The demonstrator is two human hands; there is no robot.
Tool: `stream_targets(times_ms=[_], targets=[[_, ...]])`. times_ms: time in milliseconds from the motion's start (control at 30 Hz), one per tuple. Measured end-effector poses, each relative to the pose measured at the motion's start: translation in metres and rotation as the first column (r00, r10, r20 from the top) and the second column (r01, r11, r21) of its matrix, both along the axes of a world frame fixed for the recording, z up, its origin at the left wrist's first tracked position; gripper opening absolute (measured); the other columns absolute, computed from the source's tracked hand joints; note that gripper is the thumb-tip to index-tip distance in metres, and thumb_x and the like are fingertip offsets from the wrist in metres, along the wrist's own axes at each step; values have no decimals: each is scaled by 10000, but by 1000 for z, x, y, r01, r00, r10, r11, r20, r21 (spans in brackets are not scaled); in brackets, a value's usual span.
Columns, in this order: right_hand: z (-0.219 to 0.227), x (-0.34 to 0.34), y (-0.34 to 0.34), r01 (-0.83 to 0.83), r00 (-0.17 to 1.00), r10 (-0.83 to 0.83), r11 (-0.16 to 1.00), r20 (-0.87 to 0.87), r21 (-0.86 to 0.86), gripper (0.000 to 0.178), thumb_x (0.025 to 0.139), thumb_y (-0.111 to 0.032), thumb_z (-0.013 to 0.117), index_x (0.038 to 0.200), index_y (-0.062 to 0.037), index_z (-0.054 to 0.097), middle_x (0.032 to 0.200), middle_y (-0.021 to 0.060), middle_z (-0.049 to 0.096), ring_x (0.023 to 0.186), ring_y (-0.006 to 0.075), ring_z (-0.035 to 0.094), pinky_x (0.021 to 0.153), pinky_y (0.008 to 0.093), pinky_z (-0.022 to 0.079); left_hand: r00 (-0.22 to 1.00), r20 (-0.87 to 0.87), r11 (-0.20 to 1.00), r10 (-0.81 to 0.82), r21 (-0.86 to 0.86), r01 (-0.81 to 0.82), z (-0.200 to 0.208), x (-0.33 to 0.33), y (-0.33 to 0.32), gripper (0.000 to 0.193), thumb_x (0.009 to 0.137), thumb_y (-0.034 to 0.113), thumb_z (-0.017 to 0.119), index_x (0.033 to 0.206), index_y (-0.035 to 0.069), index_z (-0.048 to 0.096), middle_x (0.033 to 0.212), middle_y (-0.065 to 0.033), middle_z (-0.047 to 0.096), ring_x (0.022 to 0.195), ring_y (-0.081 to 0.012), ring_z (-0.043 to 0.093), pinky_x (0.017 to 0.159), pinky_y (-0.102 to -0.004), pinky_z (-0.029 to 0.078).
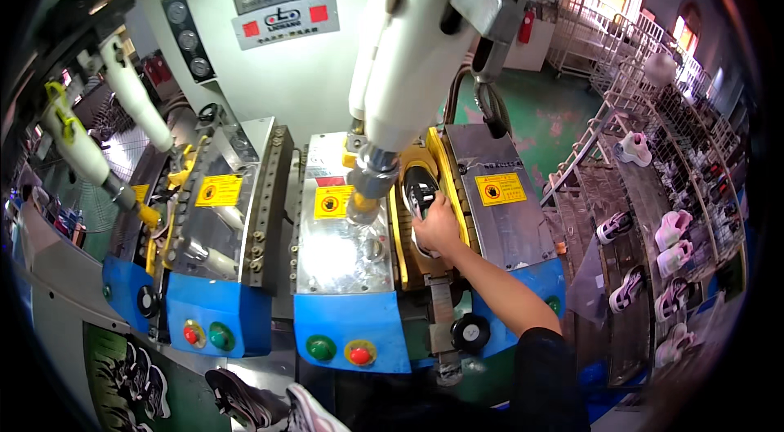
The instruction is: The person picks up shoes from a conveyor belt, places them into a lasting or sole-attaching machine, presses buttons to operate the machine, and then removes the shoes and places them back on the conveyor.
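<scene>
A black and white sneaker sits lengthwise in a yellow-sided cradle of the press in front of me. My right hand reaches in from the lower right. Its fingers are closed around the near part of the shoe, and they partly hide it. To the left of the shoe, a white press arm with a metal rod hangs over the steel plate. I cannot see my left hand. Close to me at the lower edge are a dark shoe and a pale shoe, the latter cut off by the frame.
Blue front panels carry a red button, a green button and a black knob. A second press station stands left. Several shoes lie on a slatted rack at right. More shoes lie lower left.
</scene>
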State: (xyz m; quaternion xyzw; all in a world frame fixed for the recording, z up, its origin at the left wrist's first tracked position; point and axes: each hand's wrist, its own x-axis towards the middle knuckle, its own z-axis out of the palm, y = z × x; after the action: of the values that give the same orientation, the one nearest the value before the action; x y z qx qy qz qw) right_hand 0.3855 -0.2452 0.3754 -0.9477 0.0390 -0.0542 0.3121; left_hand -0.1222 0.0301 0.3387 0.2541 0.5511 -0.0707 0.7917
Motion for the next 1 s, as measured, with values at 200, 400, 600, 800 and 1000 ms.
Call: stream_targets(times_ms=[200,400,600,800,1000], targets=[[43,-76,15,-129,920,188,974,345,-186,589,788,-187,592,1262,69,355,1180,275,484,1078,411,502,929,441,421,980,160,986,119,96,-136,0,35,-27,286,881,233,560,1099,48,544,995,-85,617,888,-228,610,745,-356,515],[28,-197,178,-726,562,702,672,438,-147,514,809,-252,565,1208,53,456,1292,270,423,1264,403,349,1063,525,223,961,129,964,-245,142,227,12,47,8,333,876,203,568,1150,28,498,979,-100,606,888,-232,606,755,-358,515],[-2,-182,178,-810,516,783,578,348,-98,417,824,-191,596,1161,26,481,1307,232,419,1259,371,374,1068,512,244,956,294,967,2,244,-77,-1,1,10,424,887,161,551,1263,0,439,1100,-125,572,960,-238,582,817,-352,490],[3,-327,193,-890,396,824,237,404,389,306,765,-44,642,1061,1,578,1054,147,620,1014,288,597,966,405,430,874,327,864,360,236,-444,48,-30,-10,441,800,86,597,1206,-21,464,1035,-145,593,891,-260,610,764,-380,519],[28,-374,189,-618,457,889,315,4,721,111,822,-69,611,902,-11,662,835,98,686,741,124,654,685,245,508,788,361,560,499,560,-611,76,-86,29,438,762,-26,619,1154,24,432,1029,-104,571,894,-216,592,763,-386,525]])
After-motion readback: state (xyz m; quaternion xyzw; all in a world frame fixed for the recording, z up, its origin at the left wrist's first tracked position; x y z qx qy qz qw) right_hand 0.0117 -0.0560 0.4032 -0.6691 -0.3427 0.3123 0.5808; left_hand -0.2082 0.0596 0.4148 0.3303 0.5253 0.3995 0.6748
